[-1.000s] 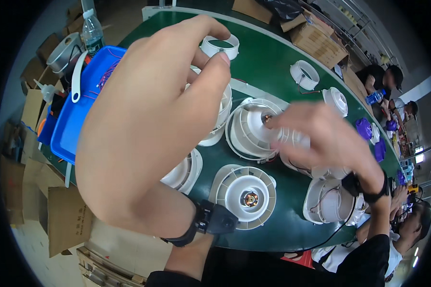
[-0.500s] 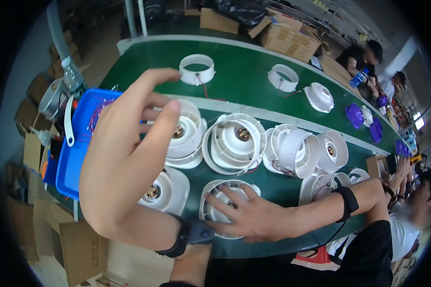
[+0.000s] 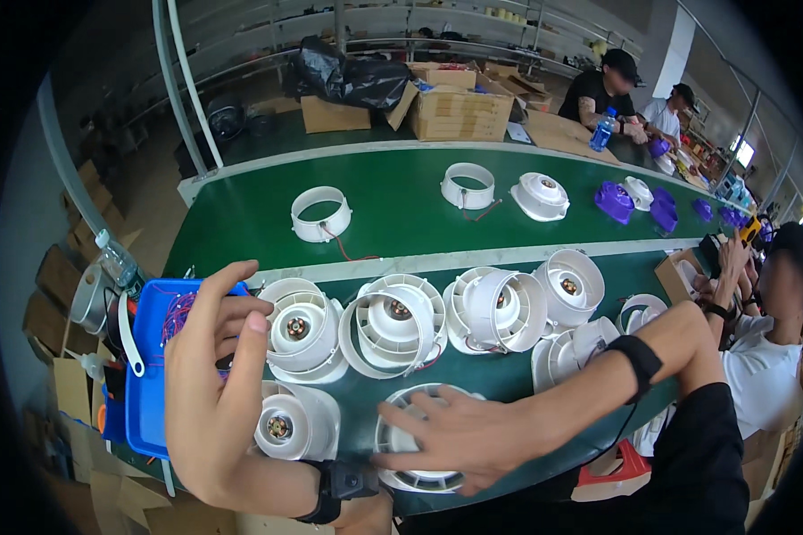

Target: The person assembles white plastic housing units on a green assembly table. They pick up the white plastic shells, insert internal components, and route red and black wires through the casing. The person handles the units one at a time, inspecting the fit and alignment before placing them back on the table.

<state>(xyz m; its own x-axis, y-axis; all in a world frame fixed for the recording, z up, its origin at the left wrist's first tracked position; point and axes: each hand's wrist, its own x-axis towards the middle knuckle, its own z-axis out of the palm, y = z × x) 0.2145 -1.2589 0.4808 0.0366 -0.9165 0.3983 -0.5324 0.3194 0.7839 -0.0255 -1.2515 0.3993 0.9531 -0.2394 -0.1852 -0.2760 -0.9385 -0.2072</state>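
Observation:
My left hand is raised over the near right part of a blue tray. Its fingers are loosely curled, the thumb stands apart, and nothing shows between them. My right hand lies with spread fingers on top of a round white fan housing at the near edge of the bench, covering much of it. Left of that housing sits another white fan housing with a copper-wound motor in its middle. Behind them stands a row of white housings, among them one just beyond my left fingertips.
Purple wires lie in the tray. Two white rings with red leads and a white housing stand on the far green surface. Purple parts lie farther right. A co-worker sits at the right; other people work beyond.
The view has tilted up, showing more of the far bench. My left hand has shifted away from the row of housings, back toward the tray. My right hand stays on its housing.

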